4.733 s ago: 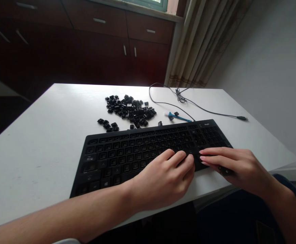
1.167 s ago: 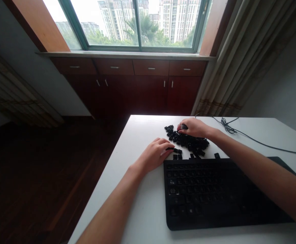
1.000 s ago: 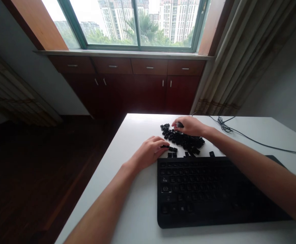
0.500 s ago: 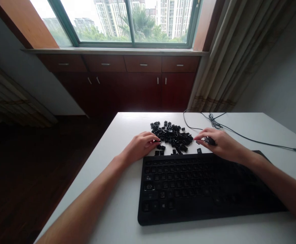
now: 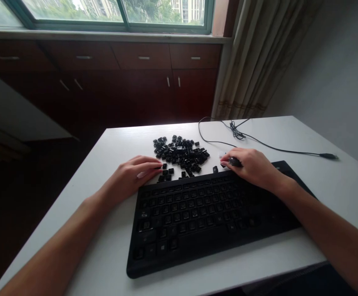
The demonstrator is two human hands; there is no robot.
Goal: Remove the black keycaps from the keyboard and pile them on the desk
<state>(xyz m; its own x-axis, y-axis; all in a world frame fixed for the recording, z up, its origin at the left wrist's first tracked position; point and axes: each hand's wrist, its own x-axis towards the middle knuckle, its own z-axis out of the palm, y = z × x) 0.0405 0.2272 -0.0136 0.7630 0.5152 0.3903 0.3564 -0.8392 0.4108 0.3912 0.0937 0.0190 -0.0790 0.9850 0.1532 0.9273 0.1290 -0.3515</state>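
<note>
The black keyboard [image 5: 197,213] lies on the white table, many of its key positions without caps. At its far left corner, my left hand [image 5: 134,174] rests with thumb and fingertips closed around a small black keycap, mostly hidden. My right hand [image 5: 253,168] is over the keyboard's far edge, curled around a small dark rounded object [image 5: 235,161] whose kind I cannot make out. Its fingertips reach down by a loose piece next to a white tip, partly hidden. A heap of loose black keycaps [image 5: 182,152] lies between the hands, beyond the keyboard.
A black cable [image 5: 211,142] loops behind my right hand, with a tied bundle [image 5: 236,130] and a plug [image 5: 328,156] at the right. A single keycap [image 5: 215,169] stands at the keyboard's far edge. Red-brown cabinets [image 5: 129,90] and a curtain [image 5: 246,70] are beyond the table.
My hands have gone from the keyboard's right part to the keycaps beyond it. My right hand passed over the heap, then moved right. My left stays by the keycaps; the view has shifted.
</note>
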